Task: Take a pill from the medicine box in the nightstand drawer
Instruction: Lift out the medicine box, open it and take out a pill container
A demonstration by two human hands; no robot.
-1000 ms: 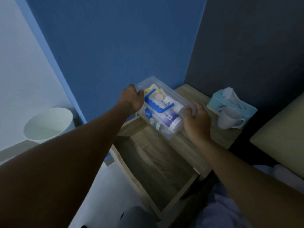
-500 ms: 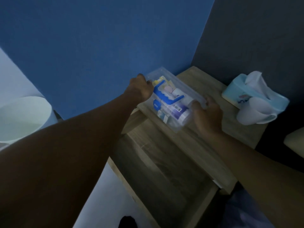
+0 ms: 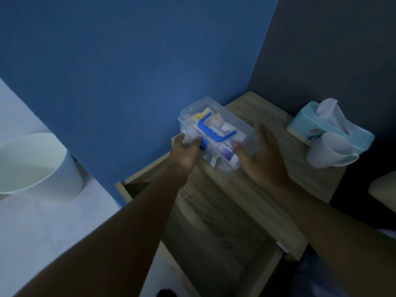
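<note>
The clear plastic medicine box (image 3: 231, 122) with a blue handle (image 3: 214, 132) rests on the left part of the wooden nightstand top (image 3: 257, 106), against the blue wall. Tubes and packets show through its lid. My left hand (image 3: 185, 154) grips the box's near left corner, with the fingertips at its blue front latch (image 3: 203, 145). My right hand (image 3: 264, 156) is off the box on its right side, palm open and fingers spread, thumb close to the lid. The open drawer (image 3: 214, 243) lies below my arms.
A light blue tissue box (image 3: 310, 123) and a white mug (image 3: 327, 153) stand on the nightstand's right side. A white waste bin (image 3: 32, 163) sits on the floor at the left. A pale cushion edge (image 3: 385, 189) shows at the far right.
The box has been set down on the nightstand top. My right hand has let go and opened; my left hand has slid from the far end to the near corner by the latch.
</note>
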